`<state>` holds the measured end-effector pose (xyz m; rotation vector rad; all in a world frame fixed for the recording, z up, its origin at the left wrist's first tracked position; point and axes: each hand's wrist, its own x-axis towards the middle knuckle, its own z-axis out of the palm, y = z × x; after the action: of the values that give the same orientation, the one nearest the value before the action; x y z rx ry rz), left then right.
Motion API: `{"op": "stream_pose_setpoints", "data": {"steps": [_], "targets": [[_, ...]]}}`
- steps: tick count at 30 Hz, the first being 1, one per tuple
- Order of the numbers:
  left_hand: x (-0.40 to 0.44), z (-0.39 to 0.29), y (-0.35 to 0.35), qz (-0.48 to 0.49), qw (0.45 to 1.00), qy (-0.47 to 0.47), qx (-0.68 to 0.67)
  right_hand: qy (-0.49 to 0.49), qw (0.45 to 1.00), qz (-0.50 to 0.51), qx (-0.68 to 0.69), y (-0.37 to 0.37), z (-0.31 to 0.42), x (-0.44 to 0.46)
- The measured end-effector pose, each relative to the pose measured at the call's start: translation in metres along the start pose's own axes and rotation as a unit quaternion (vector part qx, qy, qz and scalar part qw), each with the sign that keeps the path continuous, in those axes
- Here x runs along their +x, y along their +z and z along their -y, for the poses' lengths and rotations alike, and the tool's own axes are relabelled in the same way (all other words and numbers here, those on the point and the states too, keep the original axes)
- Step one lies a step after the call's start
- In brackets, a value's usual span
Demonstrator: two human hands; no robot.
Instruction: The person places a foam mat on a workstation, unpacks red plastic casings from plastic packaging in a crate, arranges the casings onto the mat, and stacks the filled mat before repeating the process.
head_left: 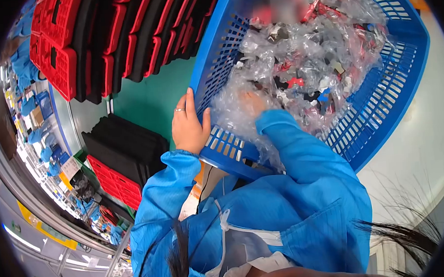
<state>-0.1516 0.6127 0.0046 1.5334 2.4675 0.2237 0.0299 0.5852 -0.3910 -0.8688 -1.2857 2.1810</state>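
A large blue plastic basket (417, 70) is filled with crumpled clear plastic bags (272, 46) holding small red, black, white and blue pieces. My left hand (189, 124), with a ring on one finger, rests on the basket's near left rim, thumb and fingers apart. Inside the basket at its left side, my right hand (252, 104) is partly covered by clear plastic; its fingers are hidden, so its grip cannot be made out. Both wrists come out of blue sleeves.
Red and black trays (56, 52) stand in rows at the upper left, on a green surface (146, 100). Below them lie more black trays (125, 139) and a red one (114, 181). Several people in blue work farther off at the far left.
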Motion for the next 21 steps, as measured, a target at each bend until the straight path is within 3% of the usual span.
{"op": "stream_pose_setpoints", "data": {"steps": [1,2,3,5,7,8,9,10,12,13,15,16,18,21], "targets": [[0.001,-0.002,-0.001,0.001,1.000,-0.003,-0.002,-0.020,0.951,0.067,-0.300,-0.001,0.032,0.013],[0.000,-0.002,-0.001,-0.003,1.000,-0.001,0.002,-0.041,0.810,0.128,-0.570,-0.004,0.074,0.030],[-0.003,-0.002,-0.001,-0.002,1.000,-0.005,0.001,0.156,0.823,0.268,-0.476,-0.011,0.129,0.056],[-0.004,0.000,0.000,-0.001,1.000,0.005,0.001,0.093,0.902,0.336,-0.255,-0.040,0.220,0.094],[-0.004,-0.001,0.001,0.000,1.000,-0.001,-0.001,0.219,0.948,0.202,-0.107,-0.041,0.328,0.116],[-0.004,-0.001,0.001,0.004,1.000,-0.004,-0.001,0.173,0.960,0.151,-0.164,-0.046,0.358,0.135],[-0.004,-0.001,0.002,0.002,1.000,-0.007,-0.003,0.010,0.931,0.089,-0.353,-0.053,0.376,0.154],[-0.005,0.000,0.003,-0.001,1.000,-0.001,-0.008,-0.154,0.841,0.023,-0.517,-0.063,0.384,0.172],[-0.006,0.000,0.001,-0.003,1.000,0.002,-0.009,-0.316,0.665,-0.008,-0.677,-0.092,0.369,0.210],[-0.006,0.000,0.000,0.004,1.000,-0.002,-0.009,-0.184,0.650,0.069,-0.734,-0.103,0.357,0.220],[-0.006,-0.001,0.000,0.010,1.000,-0.009,-0.009,-0.210,0.447,0.104,-0.863,-0.107,0.337,0.209],[-0.008,0.000,0.002,0.007,1.000,-0.002,-0.009,-0.183,0.450,0.114,-0.867,-0.104,0.334,0.209],[-0.012,0.001,0.005,0.001,1.000,0.009,-0.011,-0.233,0.473,0.092,-0.844,-0.117,0.315,0.211],[-0.009,-0.005,-0.002,0.040,0.999,-0.019,-0.005,-0.239,0.405,0.122,-0.874,-0.115,0.324,0.229]]}}
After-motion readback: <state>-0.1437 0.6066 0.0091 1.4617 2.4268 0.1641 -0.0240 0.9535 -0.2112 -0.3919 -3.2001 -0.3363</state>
